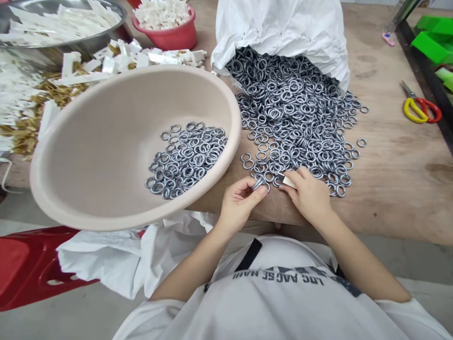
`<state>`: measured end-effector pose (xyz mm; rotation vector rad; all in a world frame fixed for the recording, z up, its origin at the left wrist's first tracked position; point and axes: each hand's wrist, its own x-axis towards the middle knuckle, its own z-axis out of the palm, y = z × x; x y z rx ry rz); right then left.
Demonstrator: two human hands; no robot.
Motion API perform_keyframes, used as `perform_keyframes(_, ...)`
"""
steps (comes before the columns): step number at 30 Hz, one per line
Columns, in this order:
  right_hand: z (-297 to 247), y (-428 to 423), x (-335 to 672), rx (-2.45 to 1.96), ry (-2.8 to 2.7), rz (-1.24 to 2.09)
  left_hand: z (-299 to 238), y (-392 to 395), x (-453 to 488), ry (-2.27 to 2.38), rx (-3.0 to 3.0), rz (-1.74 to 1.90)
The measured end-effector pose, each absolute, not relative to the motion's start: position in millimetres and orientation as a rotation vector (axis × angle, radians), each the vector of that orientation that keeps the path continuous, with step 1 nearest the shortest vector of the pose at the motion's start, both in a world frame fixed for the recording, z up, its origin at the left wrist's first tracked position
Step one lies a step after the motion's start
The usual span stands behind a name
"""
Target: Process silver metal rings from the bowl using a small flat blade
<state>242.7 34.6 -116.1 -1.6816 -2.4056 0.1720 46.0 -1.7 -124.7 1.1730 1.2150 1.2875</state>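
Between the thumb and fingers of my left hand (242, 200) is a grey ring (258, 183), held above the table's front edge. My right hand (309, 193) grips a small blade with a pale handle (289, 182), its dark tip pointing left toward the ring. Just behind both hands, a big heap of loose grey rings (297, 113) spreads out of a white sack (279, 28). To my left stands a wide beige basin (92, 127), tilted toward me, with a pile of grey rings (187, 160) gathered on its right side.
Scissors with red and yellow handles (420, 108) lie at the right. White and golden-brown pieces (88, 71) are piled behind the basin, near a metal bowl (120, 28) and a red bowl (170, 40). A red stool (31, 269) stands below left; green bins (433, 45) are far right.
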Motion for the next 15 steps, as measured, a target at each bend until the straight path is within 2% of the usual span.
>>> perform_keyframes(5, -111.4, 32.3, 251.3, -1.538, -2.367, 0.252, -122.8, 3.2, 54.1, 1.289, 1.406, 1.270)
perform_keyframes(11, -99.8, 27.8, 266.2, -1.221, -2.355, 0.345, -120.3, 1.2, 57.3, 1.159, 1.332, 1.158)
perform_keyframes(15, -100.8, 26.4, 265.6, -1.110, -2.131, 0.652, -118.6, -0.5, 62.4, 1.015, 1.175, 1.044)
